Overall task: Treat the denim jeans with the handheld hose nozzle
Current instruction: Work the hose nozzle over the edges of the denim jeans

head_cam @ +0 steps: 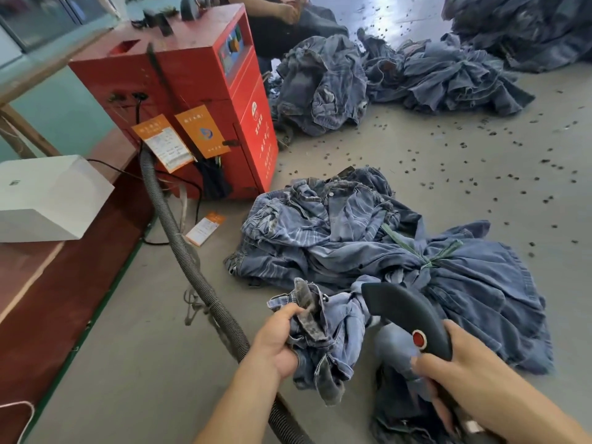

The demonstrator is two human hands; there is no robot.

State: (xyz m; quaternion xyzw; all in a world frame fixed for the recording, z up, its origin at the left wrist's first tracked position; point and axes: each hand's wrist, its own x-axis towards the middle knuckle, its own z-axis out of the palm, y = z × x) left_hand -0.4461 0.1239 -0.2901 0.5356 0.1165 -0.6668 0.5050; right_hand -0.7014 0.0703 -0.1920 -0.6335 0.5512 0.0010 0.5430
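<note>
My left hand point(278, 340) grips the bunched waistband of a pair of blue denim jeans point(333, 334) lifted above the floor. My right hand point(455, 360) holds the black handheld hose nozzle point(407, 315) by its handle, just behind the red button. The nozzle's tip touches the held jeans from the right. A ribbed grey hose point(189, 261) runs from the red machine point(205, 100) across the floor and passes under my left arm. Below the nozzle more of the jeans hang down, partly hidden by my right arm.
A bundle of jeans point(384, 235) tied with green string lies just ahead on the grey floor. More denim heaps point(323, 88) lie further back, beside a seated person point(275, 14). Small dark scraps dot the floor at right. A white box point(48, 197) sits on a red bench at left.
</note>
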